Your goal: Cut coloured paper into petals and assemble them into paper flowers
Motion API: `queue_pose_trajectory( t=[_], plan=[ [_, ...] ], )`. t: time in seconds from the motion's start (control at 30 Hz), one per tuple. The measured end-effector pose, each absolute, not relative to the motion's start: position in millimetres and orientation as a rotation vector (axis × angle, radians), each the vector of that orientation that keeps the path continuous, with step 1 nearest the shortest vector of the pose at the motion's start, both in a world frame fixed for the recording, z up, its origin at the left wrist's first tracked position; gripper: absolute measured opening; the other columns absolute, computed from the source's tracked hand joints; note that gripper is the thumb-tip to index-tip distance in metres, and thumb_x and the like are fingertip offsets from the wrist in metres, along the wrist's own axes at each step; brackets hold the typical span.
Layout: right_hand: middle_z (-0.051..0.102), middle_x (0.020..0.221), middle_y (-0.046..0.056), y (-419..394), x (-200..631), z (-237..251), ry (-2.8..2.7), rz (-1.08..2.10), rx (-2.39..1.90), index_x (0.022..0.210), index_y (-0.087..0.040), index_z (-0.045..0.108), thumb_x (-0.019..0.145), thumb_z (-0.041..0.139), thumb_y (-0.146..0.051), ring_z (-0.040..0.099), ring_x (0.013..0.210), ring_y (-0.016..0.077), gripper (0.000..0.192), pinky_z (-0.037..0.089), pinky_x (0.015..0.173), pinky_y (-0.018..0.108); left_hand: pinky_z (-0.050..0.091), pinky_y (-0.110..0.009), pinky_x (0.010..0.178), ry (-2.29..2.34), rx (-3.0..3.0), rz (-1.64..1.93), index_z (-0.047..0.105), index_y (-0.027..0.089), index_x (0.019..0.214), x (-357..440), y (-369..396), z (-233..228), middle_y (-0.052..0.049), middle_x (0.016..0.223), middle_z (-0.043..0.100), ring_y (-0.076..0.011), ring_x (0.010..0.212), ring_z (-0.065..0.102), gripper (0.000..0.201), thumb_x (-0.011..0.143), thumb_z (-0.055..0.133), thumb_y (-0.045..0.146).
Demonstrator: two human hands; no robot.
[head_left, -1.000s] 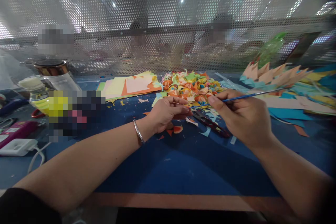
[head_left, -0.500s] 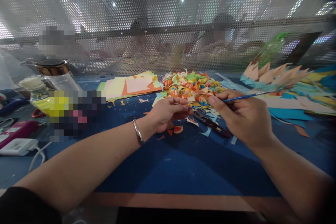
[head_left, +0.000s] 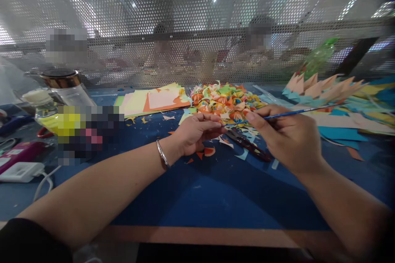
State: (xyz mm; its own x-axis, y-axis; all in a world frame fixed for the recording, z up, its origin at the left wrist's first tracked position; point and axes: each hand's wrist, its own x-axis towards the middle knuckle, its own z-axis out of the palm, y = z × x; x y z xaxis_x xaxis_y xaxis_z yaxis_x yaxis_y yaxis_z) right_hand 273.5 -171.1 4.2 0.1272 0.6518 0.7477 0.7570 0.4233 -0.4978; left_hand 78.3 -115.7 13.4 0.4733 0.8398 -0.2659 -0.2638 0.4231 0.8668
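Observation:
My right hand (head_left: 285, 137) is closed around a thin blue stick (head_left: 284, 114), like a slim brush handle. The stick slants up to the right; its left end reaches the fingertips of my left hand (head_left: 200, 133). Those fingers are pinched together, with a speck of orange at their tips; what they hold is mostly hidden. Just behind both hands lies a heap of small folded paper pieces (head_left: 225, 98) in orange, yellow and green. Dark red-handled scissors (head_left: 254, 150) rest on the blue tabletop (head_left: 197, 201) between my hands, among paper scraps (head_left: 226, 143).
Coloured paper sheets (head_left: 135, 102) are stacked at back left. Further left stand a jar with a copper-coloured lid (head_left: 75, 92), a bottle (head_left: 43, 109) and a white charger (head_left: 21, 171). Peach pointed paper folds (head_left: 311, 86) and blue sheets (head_left: 341, 133) lie right. A perforated metal screen (head_left: 191, 8) rises behind.
Almost nothing differs. The fingers of my left hand have shifted very slightly at the stick's end; my right hand keeps its hold on the stick.

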Motion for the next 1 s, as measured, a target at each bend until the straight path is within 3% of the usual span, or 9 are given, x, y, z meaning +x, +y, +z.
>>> queue_pose_trajectory(
  t=[0.2, 0.57, 1.0],
  plan=[
    [0.062, 0.056, -0.003, -171.8, 274.1, 3.0, -1.58, -0.127, -1.301, 0.071, -0.023, 0.071, 0.091, 0.065, -0.047, 0.054, 0.05, 0.013, 0.031, 0.039, 0.052, 0.029, 0.054, -0.021, 0.074, 0.777, 0.874, 0.771, 0.064, 0.015, 0.082, 77.7, -111.8, 8.1, 0.0, 0.071, 0.072, -0.0098, 0.068, 0.072, 0.017, 0.088, 0.07, 0.0],
    [0.069, 0.064, 0.0, -170.3, 275.0, 2.0, -1.567, -0.116, -1.293, 0.073, -0.023, 0.073, 0.09, 0.066, -0.046, 0.06, 0.057, 0.0152, 0.029, 0.043, 0.058, 0.03, 0.055, -0.025, 0.081, 0.778, 0.884, 0.779, 0.063, 0.014, 0.081, 78.8, -113.5, 7.6, -0.001, 0.071, 0.071, -0.0104, 0.069, 0.073, 0.019, 0.089, 0.067, -0.002],
    [0.069, 0.062, 0.0, -170.5, 276.0, 1.2, -1.583, -0.118, -1.311, 0.073, -0.022, 0.074, 0.09, 0.065, -0.047, 0.059, 0.053, 0.0144, 0.032, 0.043, 0.055, 0.028, 0.054, -0.024, 0.071, 0.782, 0.889, 0.748, 0.066, 0.015, 0.085, 76.4, -110.4, 2.9, -0.004, 0.077, 0.075, -0.0135, 0.071, 0.075, 0.015, 0.087, 0.071, 0.001]
  ],
)
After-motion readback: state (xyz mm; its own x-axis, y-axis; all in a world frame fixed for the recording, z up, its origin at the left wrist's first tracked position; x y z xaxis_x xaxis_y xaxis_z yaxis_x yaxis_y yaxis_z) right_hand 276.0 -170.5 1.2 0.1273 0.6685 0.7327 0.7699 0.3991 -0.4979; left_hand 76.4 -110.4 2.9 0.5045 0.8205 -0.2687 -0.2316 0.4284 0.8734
